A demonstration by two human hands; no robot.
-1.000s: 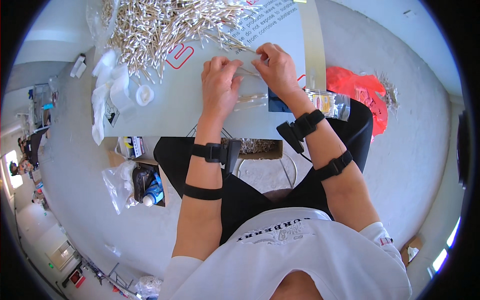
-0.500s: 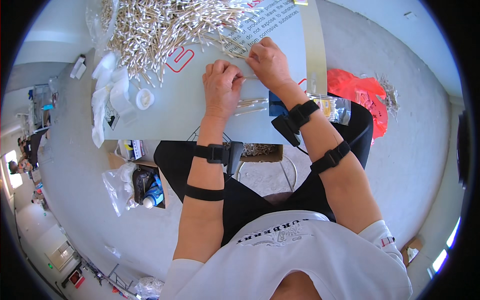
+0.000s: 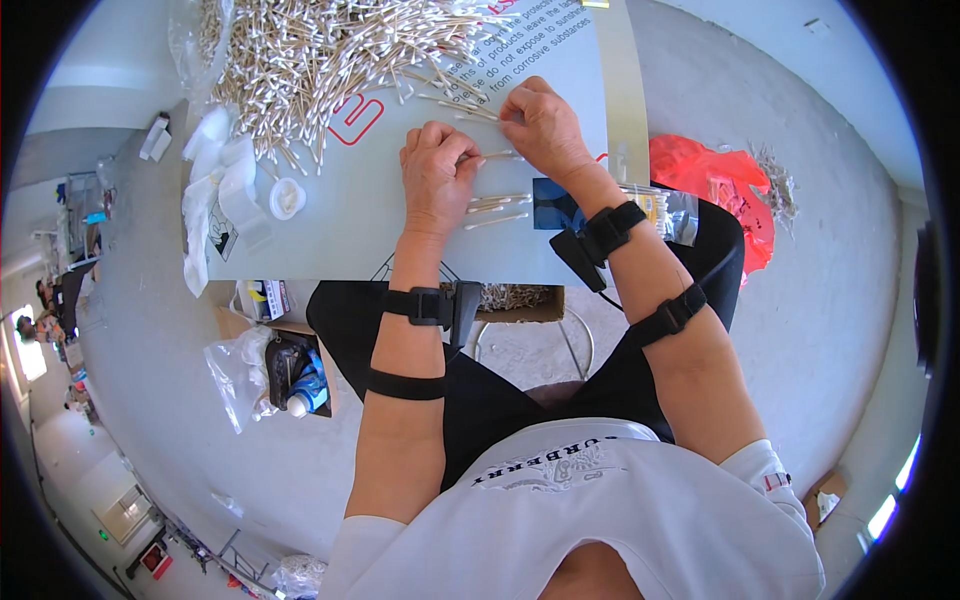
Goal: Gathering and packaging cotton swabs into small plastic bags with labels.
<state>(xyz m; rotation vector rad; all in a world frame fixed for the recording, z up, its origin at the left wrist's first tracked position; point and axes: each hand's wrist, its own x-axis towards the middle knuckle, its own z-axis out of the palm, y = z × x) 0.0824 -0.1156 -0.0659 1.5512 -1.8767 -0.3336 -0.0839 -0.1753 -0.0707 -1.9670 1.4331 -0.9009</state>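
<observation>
Your left hand (image 3: 436,180) has its fingers clamped on one cotton swab (image 3: 498,156), which points toward your right over the pale surface (image 3: 330,230). Your right hand (image 3: 545,130) is at the ends of a few loose swabs (image 3: 468,108) by the edge of the big pile (image 3: 330,65), its fingers bent close together, though you cannot tell whether they grip one. A short row of swabs (image 3: 498,204) lies just beside your left wrist, near a clear packet (image 3: 660,208) by your right wrist.
</observation>
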